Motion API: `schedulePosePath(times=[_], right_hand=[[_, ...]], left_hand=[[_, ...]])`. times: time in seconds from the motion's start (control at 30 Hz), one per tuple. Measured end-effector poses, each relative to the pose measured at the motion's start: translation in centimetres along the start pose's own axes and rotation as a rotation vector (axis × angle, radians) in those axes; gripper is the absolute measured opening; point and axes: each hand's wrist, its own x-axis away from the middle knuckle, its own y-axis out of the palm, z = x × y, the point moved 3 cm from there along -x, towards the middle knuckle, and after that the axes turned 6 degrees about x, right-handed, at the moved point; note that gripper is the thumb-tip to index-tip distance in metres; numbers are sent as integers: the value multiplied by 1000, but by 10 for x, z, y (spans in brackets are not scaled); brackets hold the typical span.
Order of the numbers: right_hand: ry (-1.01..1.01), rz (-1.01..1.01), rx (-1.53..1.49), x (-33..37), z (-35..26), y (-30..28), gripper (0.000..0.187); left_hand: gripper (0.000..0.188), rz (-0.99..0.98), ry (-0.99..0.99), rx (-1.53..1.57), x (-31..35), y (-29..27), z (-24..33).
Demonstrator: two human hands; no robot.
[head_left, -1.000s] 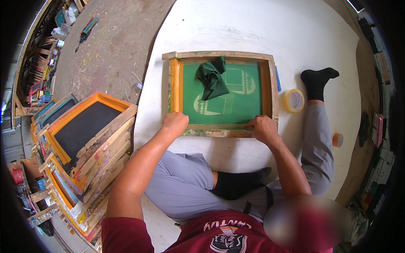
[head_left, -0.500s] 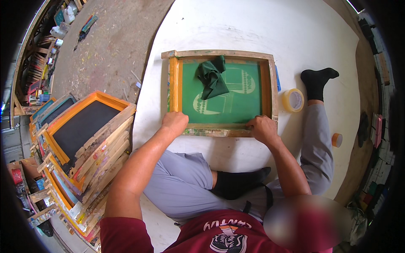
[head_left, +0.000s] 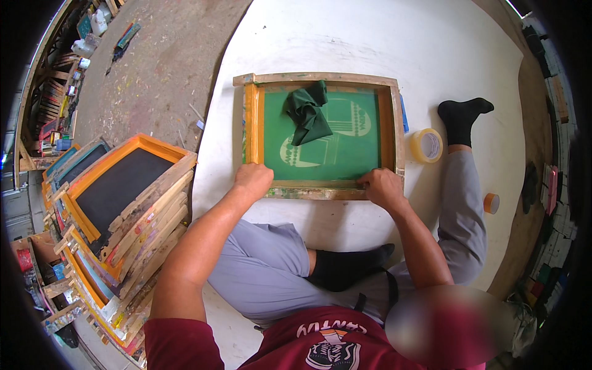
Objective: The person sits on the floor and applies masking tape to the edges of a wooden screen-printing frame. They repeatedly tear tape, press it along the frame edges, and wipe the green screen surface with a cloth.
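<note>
A wooden screen-printing frame (head_left: pixel 320 78) with green mesh lies flat on the white sheet. Pale shoe-sole shapes show in the mesh. On its upper part rests a crumpled dark green cloth (head_left: pixel 307 114). My left hand (head_left: pixel 253 180) is closed round the frame's near left corner. At the near right corner, my right hand (head_left: pixel 383 187) grips the near rail, fingers curled over the inner edge. The undersides of both hands are hidden.
A roll of clear tape (head_left: pixel 426 145) stands right of the frame, near a blue object (head_left: pixel 404 113) partly hidden by it. Farther right is a small orange tape roll (head_left: pixel 491 203). Stacked screen frames (head_left: pixel 132 203) fill the left. My legs (head_left: pixel 461 203) lie on the white sheet (head_left: pixel 370 37).
Almost nothing differs. The whole view has shifted slightly; both hands keep their grip on the frame and the cloth stays in place.
</note>
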Motion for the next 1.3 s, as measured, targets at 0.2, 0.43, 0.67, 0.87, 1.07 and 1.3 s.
schedulePosePath(times=[0.2,0.43,0.67,0.87,1.07,1.3], right_hand=[[50,-33,-9,-1,-1,-5,29],[113,-64,-16,-1,-1,-6,28],[130,-115,-13,-4,2,-6,29],[142,-132,-8,-4,4,-5,35],[115,-102,-6,0,1,-9,33],[-242,154,-132,10,-37,-15,42]], left_hand=[[17,-4,-25,18,0,-1,-1],[16,24,-7,-72,1,3,0],[13,86,-16,-44,3,2,-2],[12,111,-35,-5,3,6,-6],[15,174,-29,21,5,10,-9],[48,460,270,451,30,0,13]])
